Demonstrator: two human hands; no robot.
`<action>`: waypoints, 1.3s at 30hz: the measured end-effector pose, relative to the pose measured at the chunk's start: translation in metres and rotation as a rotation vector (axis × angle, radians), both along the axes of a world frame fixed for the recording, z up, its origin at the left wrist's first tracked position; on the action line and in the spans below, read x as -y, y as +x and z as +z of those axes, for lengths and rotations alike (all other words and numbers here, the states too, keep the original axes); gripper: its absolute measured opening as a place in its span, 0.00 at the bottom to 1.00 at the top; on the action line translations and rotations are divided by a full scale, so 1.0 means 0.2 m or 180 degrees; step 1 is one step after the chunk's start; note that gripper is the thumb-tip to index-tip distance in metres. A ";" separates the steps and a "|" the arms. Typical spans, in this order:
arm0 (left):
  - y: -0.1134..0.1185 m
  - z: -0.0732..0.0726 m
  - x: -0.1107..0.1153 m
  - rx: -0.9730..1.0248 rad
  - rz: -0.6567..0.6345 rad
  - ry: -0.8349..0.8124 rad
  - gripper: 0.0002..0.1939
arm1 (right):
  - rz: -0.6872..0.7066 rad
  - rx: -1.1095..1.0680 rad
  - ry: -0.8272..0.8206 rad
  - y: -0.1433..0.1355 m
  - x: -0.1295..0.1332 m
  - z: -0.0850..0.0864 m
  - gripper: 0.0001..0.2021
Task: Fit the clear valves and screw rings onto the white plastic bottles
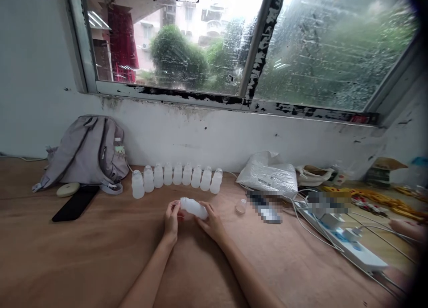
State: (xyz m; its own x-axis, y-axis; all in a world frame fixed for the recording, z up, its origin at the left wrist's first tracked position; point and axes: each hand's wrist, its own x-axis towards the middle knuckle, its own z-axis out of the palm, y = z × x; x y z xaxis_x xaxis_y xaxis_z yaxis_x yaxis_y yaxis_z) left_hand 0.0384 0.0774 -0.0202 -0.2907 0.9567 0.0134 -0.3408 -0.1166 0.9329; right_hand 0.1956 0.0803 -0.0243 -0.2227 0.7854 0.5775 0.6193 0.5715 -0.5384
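Note:
A frosted white bottle (194, 207) lies tilted between my two hands above the wooden table (110, 250), its neck toward the left. My right hand (211, 221) is wrapped round the bottle's base end. At the neck end, my left hand (171, 216) has its fingers pinched together; what they hold, if anything, is too small to tell. Behind my hands stands a row of several similar white bottles (168, 174) with clear caps. A small clear cap (240, 206) rests on the table to the right of my right hand.
A grey backpack (85, 152), black phone (76, 203) and round cream object (68, 189) are at left. At right are a plastic package (269, 176), a white power strip (354, 250) with cables, and yellow items (384, 203). Another person's hand (406, 228) shows at far right.

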 end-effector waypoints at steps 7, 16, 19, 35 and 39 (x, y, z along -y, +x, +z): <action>-0.05 0.04 0.00 -0.0075 0.0138 0.0233 0.16 | 0.0030 -0.0133 0.0028 -0.02 0.06 0.00 0.26; -0.04 0.03 -0.01 -0.0225 0.0010 0.0103 0.19 | -0.0027 -0.0406 0.0443 -0.01 0.06 0.01 0.27; -0.05 0.04 -0.01 -0.0129 -0.0127 0.0091 0.16 | -0.0064 -0.0806 0.0141 -0.01 0.07 0.04 0.25; -0.02 0.02 -0.01 0.0225 -0.0681 0.0061 0.23 | -0.0661 -0.1741 -0.1045 0.04 0.05 0.11 0.25; -0.02 0.03 -0.01 0.0527 -0.0840 0.0175 0.23 | -0.0740 -0.1701 -0.1015 0.05 0.05 0.11 0.24</action>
